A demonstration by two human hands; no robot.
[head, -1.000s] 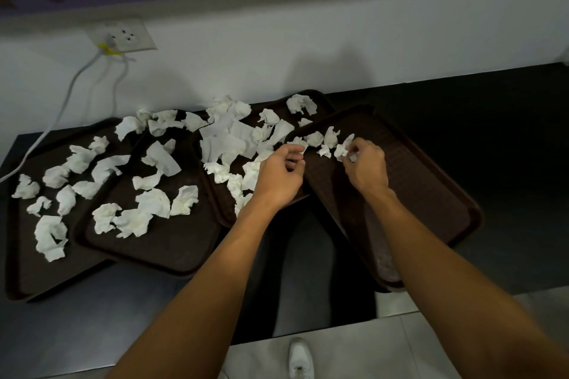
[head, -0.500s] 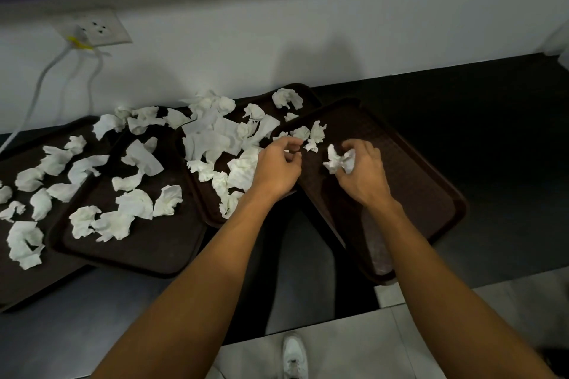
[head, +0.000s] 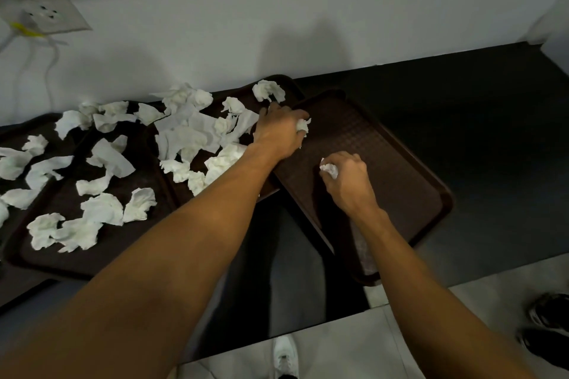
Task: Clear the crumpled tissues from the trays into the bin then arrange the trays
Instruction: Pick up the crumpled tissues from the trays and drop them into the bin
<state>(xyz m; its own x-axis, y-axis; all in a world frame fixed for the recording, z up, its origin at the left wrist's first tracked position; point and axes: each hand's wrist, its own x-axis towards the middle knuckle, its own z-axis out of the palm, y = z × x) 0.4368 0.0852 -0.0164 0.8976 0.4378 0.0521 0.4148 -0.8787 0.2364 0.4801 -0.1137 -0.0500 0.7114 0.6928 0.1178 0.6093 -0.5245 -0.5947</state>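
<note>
While the left hand [head: 278,132] is gripping a crumpled tissue [head: 302,125], the right hand [head: 348,178] is clutching another tissue wad [head: 329,170] over the rightmost tray [head: 409,175].

The left hand [head: 281,132], above frame center, and the right hand [head: 348,177], lower right, are each curling around a tissue wad [head: 302,125].

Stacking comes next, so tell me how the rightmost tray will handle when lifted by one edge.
The tray probably stays stiff: its raised rim runs straight. It is likely light, as it looks thin and nothing loose lies on it. Its textured floor should resist slipping.
</note>
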